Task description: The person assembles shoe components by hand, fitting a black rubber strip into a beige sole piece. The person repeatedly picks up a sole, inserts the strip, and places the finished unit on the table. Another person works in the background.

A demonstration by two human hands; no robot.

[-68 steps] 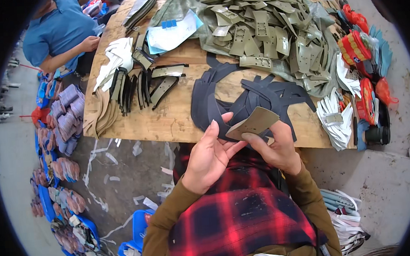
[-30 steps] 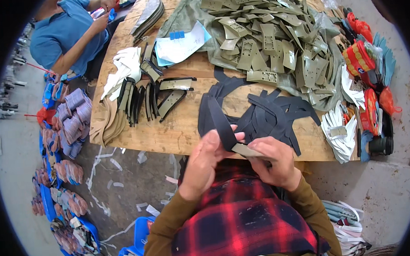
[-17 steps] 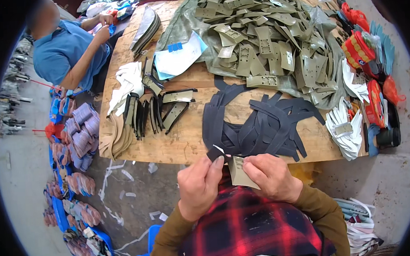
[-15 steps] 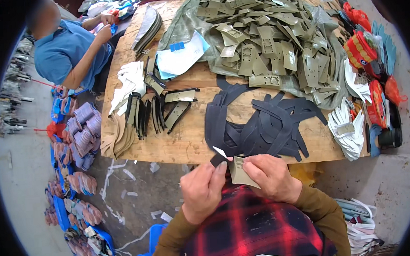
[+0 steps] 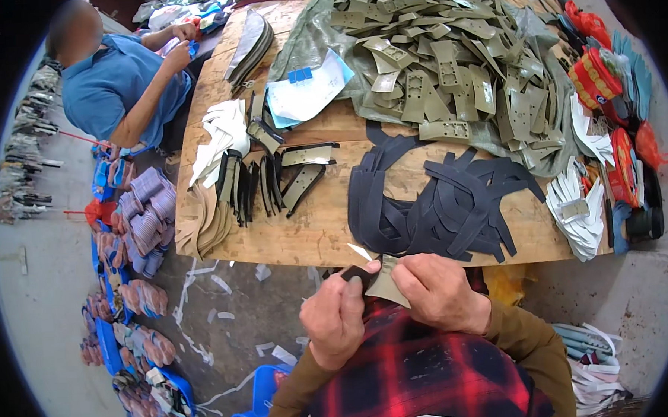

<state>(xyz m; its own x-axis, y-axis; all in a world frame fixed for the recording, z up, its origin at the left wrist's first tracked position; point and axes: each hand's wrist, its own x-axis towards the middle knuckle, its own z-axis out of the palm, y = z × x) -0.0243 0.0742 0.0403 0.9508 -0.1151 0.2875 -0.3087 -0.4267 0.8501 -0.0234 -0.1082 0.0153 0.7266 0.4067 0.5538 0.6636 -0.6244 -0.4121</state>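
Observation:
My left hand (image 5: 331, 318) pinches a short black fabric strip (image 5: 358, 275), with a pointed white tail (image 5: 361, 252) sticking up from it. My right hand (image 5: 440, 292) holds a curved olive-green piece (image 5: 387, 287) between thumb and fingers. The strip and the olive piece meet at their edges just in front of the table; whether they are joined is hidden by my fingers. Beyond my hands lies a heap of black strips (image 5: 445, 203) on the wooden table (image 5: 306, 243). Olive pieces with black edging (image 5: 303, 184) sit to its left.
A large pile of olive pieces (image 5: 447, 62) covers the back of the table. White strips (image 5: 215, 135), tan strips (image 5: 199, 222) and a paper sheet (image 5: 310, 94) are at the left; more white strips (image 5: 576, 205) at the right. A person in blue (image 5: 120, 91) works at the far left.
The view has shifted a little, so the table sits farther right. My left hand has turned the black strip closer along the olive piece's edge, and the olive piece has tilted.

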